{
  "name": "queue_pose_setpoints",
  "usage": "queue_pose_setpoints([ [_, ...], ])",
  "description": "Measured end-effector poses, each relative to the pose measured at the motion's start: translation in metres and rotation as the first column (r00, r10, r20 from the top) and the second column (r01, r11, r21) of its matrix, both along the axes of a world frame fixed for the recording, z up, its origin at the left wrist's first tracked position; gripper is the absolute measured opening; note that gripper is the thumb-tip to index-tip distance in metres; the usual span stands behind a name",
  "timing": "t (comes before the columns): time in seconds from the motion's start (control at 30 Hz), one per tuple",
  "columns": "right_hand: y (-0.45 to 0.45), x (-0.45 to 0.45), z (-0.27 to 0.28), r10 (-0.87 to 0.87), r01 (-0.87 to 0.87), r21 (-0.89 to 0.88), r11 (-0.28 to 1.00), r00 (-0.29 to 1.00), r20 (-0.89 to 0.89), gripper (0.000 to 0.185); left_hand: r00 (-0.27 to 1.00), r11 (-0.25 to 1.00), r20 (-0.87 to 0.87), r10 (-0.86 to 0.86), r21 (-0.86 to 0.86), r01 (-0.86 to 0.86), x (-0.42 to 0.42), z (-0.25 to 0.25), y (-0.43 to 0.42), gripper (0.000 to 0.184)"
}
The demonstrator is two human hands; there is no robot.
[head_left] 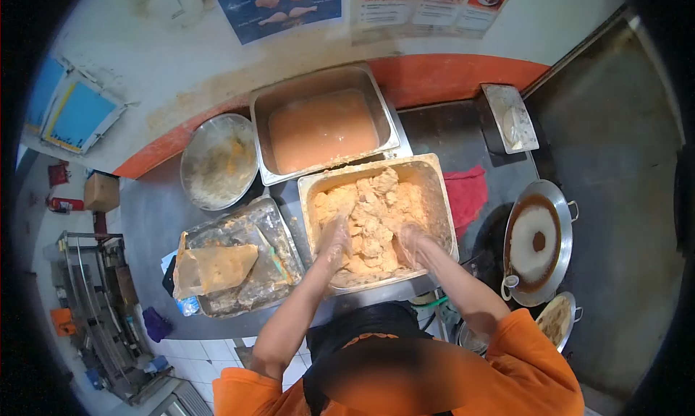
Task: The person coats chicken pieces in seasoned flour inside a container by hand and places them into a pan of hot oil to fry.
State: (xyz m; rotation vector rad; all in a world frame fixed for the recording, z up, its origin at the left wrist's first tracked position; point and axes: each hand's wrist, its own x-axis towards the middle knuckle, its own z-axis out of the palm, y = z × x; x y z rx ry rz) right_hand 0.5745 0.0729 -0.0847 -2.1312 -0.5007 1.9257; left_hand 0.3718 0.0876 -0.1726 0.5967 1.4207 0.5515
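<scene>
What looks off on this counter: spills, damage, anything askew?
Left side: the shallow tray is smeared with residue, and a stained, crumpled bag slumps over its left edge. Red cloth lies bunched beside the breading pan, which seems a contamination risk. No container looks tipped, and I see no clear damage.
</scene>
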Motion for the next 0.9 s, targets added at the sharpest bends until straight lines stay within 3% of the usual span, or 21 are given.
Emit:
queue_pose_setpoints([
  [0.1,0.004,-0.009,-0.062,0.000,0.009,0.097,0.995,0.995,-0.098,0.055,0.989,0.991,0.132,0.061,-0.126,-0.045,0.006,-0.051,0.001,0.044],
  [0.23,-0.004,0.006,-0.073,0.050,-0.029,0.309,0.951,0.997,-0.062,0.057,0.922,0.971,0.306,0.235,-0.122,-0.207,0.012,-0.109,-0.013,0.035],
  [0.3,-0.017,0.021,-0.066,0.102,-0.096,0.408,0.908,0.995,0.007,0.057,0.942,0.997,0.326,0.083,-0.029,-0.078,0.009,-0.118,-0.014,0.031],
  [0.33,-0.025,0.025,-0.058,0.122,-0.130,0.463,0.877,0.991,0.046,0.058,0.950,0.993,0.289,-0.115,0.050,0.105,0.001,-0.104,-0.007,0.030],
  [0.4,-0.038,0.024,-0.036,0.175,-0.232,0.557,0.797,0.972,0.156,0.059,0.925,0.937,0.154,-0.348,0.043,0.345,-0.008,-0.067,0.002,0.029],
  [0.47,-0.038,0.018,0.003,0.220,-0.335,0.605,0.722,0.941,0.258,0.060,0.889,0.883,-0.020,-0.457,-0.126,0.451,-0.011,0.024,0.023,0.032],
  [0.53,-0.031,0.005,0.045,0.277,-0.450,0.619,0.644,0.891,0.360,0.063,0.963,0.964,0.194,-0.187,-0.153,0.218,-0.022,0.103,0.025,0.030],
  [0.57,-0.028,0.009,0.044,0.246,-0.369,0.608,0.703,0.928,0.279,0.065,0.957,0.979,0.290,-0.032,-0.185,0.089,-0.023,0.119,0.028,0.029],
  [0.6,-0.025,0.013,0.043,0.204,-0.285,0.588,0.757,0.958,0.201,0.066,0.962,0.993,0.272,0.004,-0.112,0.027,-0.024,0.114,0.032,0.032],
  [0.63,-0.023,0.030,0.030,0.063,-0.056,0.494,0.868,0.998,0.002,0.068,0.964,0.999,0.260,0.046,-0.032,-0.039,-0.024,0.104,0.038,0.036],
  [0.7,-0.012,0.041,0.008,-0.105,0.127,0.286,0.950,0.990,-0.090,0.069,0.964,0.991,0.252,0.088,0.076,-0.110,-0.019,0.093,0.047,0.042],
  [0.77,0.000,0.042,-0.009,-0.094,0.080,0.163,0.983,0.992,0.080,0.065,0.965,0.985,0.253,0.073,0.135,-0.109,-0.002,0.088,0.058,0.050],
  [0.87,0.009,0.026,-0.078,-0.088,0.048,0.362,0.931,0.992,0.094,0.050,0.952,0.984,0.295,-0.080,-0.128,0.122,0.007,0.069,0.087,0.052],
  [0.9,0.014,0.022,-0.098,-0.057,0.010,0.385,0.923,0.992,0.112,0.045,0.942,0.988,0.311,-0.122,-0.051,0.145,0.010,0.060,0.085,0.055],
])
